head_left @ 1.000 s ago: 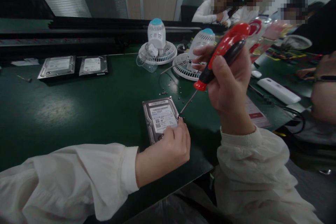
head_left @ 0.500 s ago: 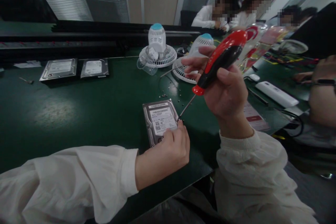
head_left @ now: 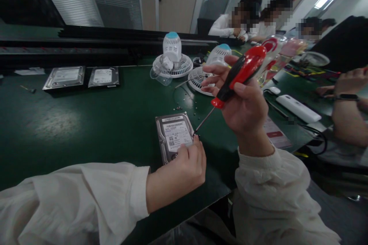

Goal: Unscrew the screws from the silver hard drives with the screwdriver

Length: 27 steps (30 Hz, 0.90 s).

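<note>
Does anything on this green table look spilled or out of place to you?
Yes. Small metal bits, probably screws, lie scattered on the table just beyond the hard drive, loose rather than in a container. Behind them, two white fans rest on their grilles, an unusual pose. I see no clear damage.

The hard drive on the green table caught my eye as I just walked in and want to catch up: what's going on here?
A person's right hand holds a red and black screwdriver slanting down to the right edge of the hard drive, which lies label up. The left hand is at the drive's near right corner, fingertips close to the screwdriver's tip; whether that tip sits in a screw is too small to tell. Small metal bits lie scattered beyond the drive.
</note>
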Motion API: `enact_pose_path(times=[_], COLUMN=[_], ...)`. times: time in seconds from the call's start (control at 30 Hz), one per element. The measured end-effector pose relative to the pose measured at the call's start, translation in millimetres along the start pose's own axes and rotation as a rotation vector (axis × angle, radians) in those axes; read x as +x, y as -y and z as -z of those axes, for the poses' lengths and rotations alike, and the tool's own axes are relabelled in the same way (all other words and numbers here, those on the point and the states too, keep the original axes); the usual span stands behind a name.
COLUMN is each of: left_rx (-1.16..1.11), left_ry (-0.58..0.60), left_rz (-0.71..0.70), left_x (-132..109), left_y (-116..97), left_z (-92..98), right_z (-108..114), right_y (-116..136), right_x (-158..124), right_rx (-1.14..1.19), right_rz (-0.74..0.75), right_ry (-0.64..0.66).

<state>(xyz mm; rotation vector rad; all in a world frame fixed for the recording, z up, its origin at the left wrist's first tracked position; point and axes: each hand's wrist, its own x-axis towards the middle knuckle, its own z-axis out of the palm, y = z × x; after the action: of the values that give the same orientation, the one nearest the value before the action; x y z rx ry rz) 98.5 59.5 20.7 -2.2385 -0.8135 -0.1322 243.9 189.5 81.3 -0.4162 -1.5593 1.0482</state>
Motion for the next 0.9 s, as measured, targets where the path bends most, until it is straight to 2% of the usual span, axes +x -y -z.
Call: enact_pose_path(times=[0.13, 0.33, 0.57, 0.77, 0.9], left_rx=[-0.002, -0.012, 0.001, -0.003, -0.008], left_ry=[0.004, 0.005, -0.001, -0.016, -0.027], left_rz=[0.002, -0.002, -0.005, 0.000, 0.002], left_x=[0.5, 0.3, -0.5, -0.7, -0.2], left_y=[-0.5, 0.7, 1.4, 0.9, 0.0], left_z=[-1.4, 1.2, 1.5, 0.3, -1.1], right_z=[-0.4, -5.7, -1.1, -4.4, -2.3], right_y=[1.0, 1.0, 6.5, 3.2, 4.2], right_x=[-0.5, -3.5, -0.9, -3.0, -1.2], right_rx=[-0.019, -0.040, 0.071, -0.061, 0.050], right_rz=[0.000, 0.087, -0.031, 0.071, 0.050], right_ry=[-0.017, -0.081, -0.041, -0.111, -0.095])
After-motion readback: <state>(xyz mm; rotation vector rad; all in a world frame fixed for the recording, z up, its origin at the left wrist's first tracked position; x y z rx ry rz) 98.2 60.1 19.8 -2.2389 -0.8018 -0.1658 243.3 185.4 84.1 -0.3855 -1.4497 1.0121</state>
